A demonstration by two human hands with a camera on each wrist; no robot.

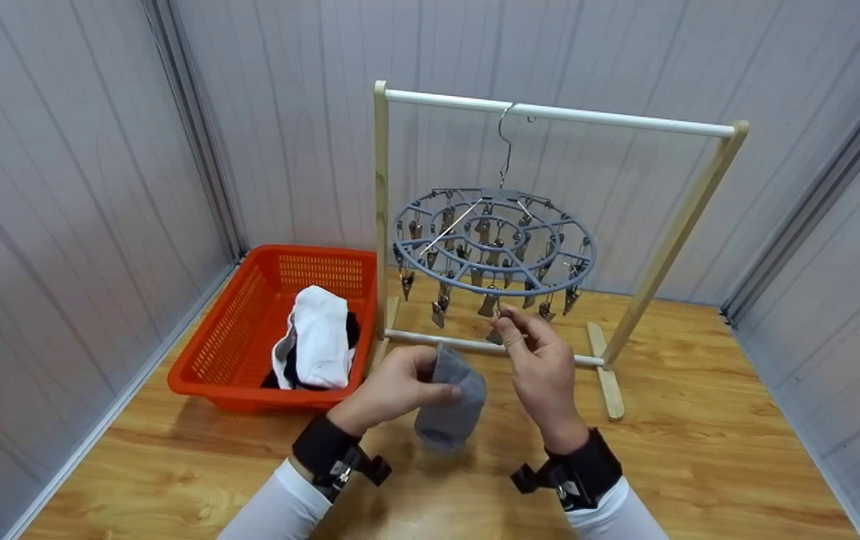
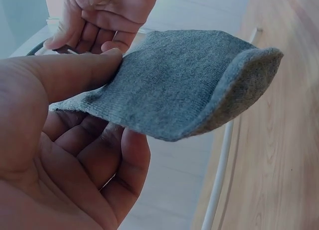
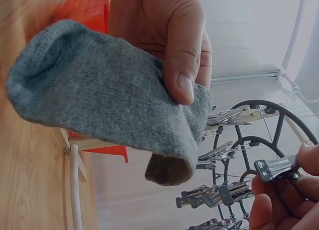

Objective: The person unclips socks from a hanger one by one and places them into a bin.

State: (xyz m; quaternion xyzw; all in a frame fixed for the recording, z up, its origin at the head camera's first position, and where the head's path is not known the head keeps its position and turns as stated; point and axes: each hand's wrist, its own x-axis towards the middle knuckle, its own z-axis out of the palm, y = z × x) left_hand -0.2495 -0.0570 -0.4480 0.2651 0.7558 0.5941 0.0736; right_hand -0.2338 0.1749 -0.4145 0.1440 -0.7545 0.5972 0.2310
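Fingers of the left hand [image 1: 392, 386] curled round a grey sock [image 1: 450, 405], thumb pressed on top near the cuff and the other fingers beneath, so the sock hung free in front of the person with its open end turned up toward the round clip hanger [image 1: 493, 244]. That hold left the cuff exposed for a clip to take. Just beside it, the right hand [image 1: 542, 360] was raised under the hanger's front rim, fingertips pinching one metal clip [image 3: 276, 167] (whether the clip itself was squeezed open could not be told). The hanger hung by its hook from the bar of a wooden rack [image 1: 688, 217], within easy reach of both hands. To the left stood an orange basket [image 1: 235, 337] holding white and dark socks [image 1: 317, 341].
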